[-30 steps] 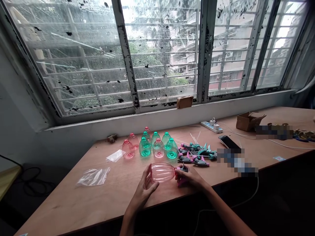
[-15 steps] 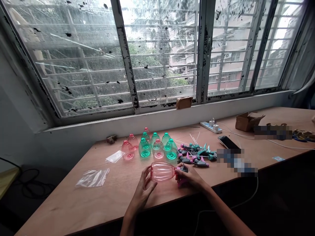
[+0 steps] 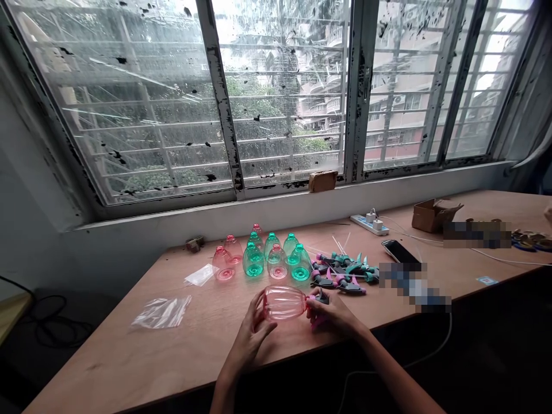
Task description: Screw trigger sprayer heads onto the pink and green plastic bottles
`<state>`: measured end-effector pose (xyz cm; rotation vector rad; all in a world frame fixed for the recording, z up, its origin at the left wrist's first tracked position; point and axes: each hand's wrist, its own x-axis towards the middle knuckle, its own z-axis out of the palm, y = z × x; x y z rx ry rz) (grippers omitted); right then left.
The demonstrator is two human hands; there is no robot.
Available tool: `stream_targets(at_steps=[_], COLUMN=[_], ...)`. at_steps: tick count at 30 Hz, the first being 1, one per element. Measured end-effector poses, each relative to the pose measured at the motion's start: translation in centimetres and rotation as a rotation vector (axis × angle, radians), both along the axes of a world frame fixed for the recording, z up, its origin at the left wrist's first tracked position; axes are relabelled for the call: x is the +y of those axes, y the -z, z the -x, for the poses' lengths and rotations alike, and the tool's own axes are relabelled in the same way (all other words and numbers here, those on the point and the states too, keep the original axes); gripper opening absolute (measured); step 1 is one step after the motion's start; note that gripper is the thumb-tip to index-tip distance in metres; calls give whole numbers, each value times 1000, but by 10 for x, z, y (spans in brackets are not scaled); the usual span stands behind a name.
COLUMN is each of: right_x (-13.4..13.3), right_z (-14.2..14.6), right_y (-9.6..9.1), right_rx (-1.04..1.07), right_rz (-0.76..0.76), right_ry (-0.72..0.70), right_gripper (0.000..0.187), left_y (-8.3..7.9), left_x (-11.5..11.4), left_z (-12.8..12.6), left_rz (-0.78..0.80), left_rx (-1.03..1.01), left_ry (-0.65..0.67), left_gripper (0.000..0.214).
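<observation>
A clear pink plastic bottle (image 3: 284, 302) lies on its side just above the wooden table (image 3: 129, 362). My left hand (image 3: 252, 332) curls around its base end. My right hand (image 3: 332, 313) grips the pink and dark spray head (image 3: 319, 298) sitting at the bottle's neck. Behind them stand several empty pink and green bottles (image 3: 263, 259). To the right of those lies a heap of loose spray heads (image 3: 345, 270) in teal, pink and dark grey.
Two clear plastic bags (image 3: 163, 311) lie on the table to the left. A phone (image 3: 399, 250), a power strip (image 3: 370, 222) with cables and a small cardboard box (image 3: 433, 214) sit to the right. A barred window fills the wall behind.
Both hands keep their hold on the bottle and spray head; my right fingers shift slightly at the neck. The view has drifted a little.
</observation>
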<state>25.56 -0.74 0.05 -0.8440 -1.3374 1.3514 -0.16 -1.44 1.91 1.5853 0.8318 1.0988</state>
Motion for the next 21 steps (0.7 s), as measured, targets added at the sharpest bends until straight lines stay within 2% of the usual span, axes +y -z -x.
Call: stream_targets(at_steps=[7,14,21], right_x=[0,-1,0], right_z=[0,0,-1], right_y=[1,2,2], right_rx=[1,17,-1], right_rz=[6,11,-3], right_ry=[-13,-1,-14], right_gripper=[38,41,38], left_y=[2,-2,-2], left_x=[0,-4,-3], left_z=[2,1,2], left_rz=[40,25,48], left_rx=[4,-25,-19], left_ry=[-40,-8,-26], left_gripper=[67,79,70])
